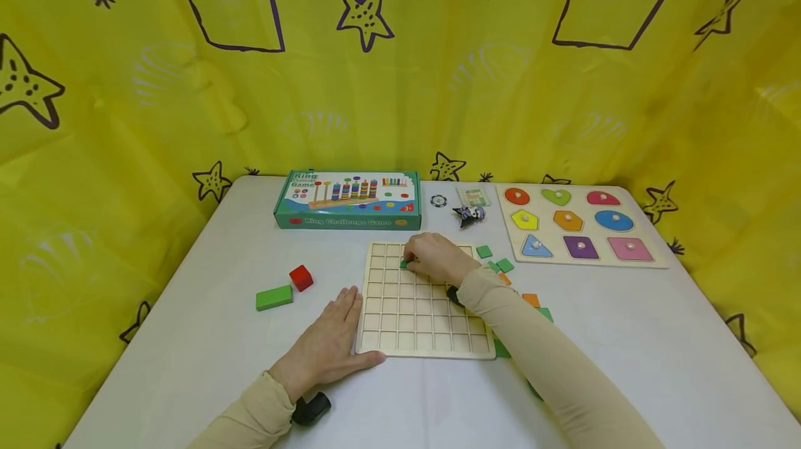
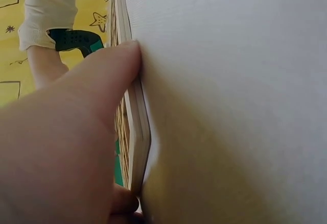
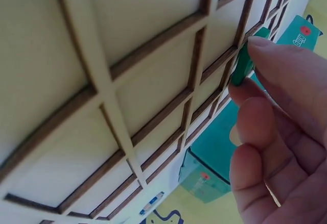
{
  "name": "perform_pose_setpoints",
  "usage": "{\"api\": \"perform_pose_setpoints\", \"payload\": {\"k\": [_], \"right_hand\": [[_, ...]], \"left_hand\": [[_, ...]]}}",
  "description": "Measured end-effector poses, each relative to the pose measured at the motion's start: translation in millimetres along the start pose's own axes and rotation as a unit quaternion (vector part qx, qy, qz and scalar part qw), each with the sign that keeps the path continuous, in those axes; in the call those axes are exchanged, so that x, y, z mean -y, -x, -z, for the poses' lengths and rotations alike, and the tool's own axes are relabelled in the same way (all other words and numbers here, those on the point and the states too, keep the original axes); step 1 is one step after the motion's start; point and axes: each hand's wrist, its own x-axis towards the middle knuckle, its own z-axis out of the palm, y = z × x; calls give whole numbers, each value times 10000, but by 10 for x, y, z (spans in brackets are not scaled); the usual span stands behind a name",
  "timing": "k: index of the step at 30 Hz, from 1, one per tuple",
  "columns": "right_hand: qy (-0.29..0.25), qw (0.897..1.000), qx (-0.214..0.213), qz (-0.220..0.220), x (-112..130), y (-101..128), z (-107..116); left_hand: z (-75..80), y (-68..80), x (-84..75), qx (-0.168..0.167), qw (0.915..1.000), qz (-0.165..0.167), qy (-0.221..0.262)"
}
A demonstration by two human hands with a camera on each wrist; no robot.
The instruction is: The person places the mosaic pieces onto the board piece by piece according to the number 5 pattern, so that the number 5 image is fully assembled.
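A pale wooden grid board (image 1: 413,324) lies on the white table. Over one of its upper cells, my right hand (image 1: 434,258) pinches a green square tile (image 3: 245,60) between thumb and forefinger. The tile is tilted, its lower edge right at the grid's ridges. My left hand (image 1: 328,341) rests along the board's left side, fingers stretched forward on the table and thumb (image 2: 120,60) at the near edge by the corner. Green and orange tiles, such as a green one (image 1: 484,251), are scattered right of the board, some partly hidden by the right forearm.
A red cube (image 1: 301,278) and a green block (image 1: 274,297) lie to the left. Behind the board stands a Ring Challenge Game box (image 1: 347,222). A shape puzzle (image 1: 582,226) lies back right, near a small dark figure (image 1: 468,215) and a round chip (image 1: 439,201). A yellow curtain surrounds the table.
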Motion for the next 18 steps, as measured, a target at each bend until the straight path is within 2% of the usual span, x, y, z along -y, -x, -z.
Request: {"api": "perform_pose_setpoints", "payload": {"k": [5, 13, 15, 18], "right_hand": [[214, 9996, -67, 144, -20, 8, 9], [671, 9951, -498, 536, -52, 48, -62], [556, 9953, -549, 574, -44, 90, -58], [59, 9974, -634, 325, -67, 204, -1]], "left_hand": [[1, -13, -16, 6, 10000, 51, 29], [3, -12, -16, 49, 9999, 103, 3], [0, -14, -19, 57, 9999, 135, -33], [-9, -19, -28, 79, 9998, 171, -42]]}}
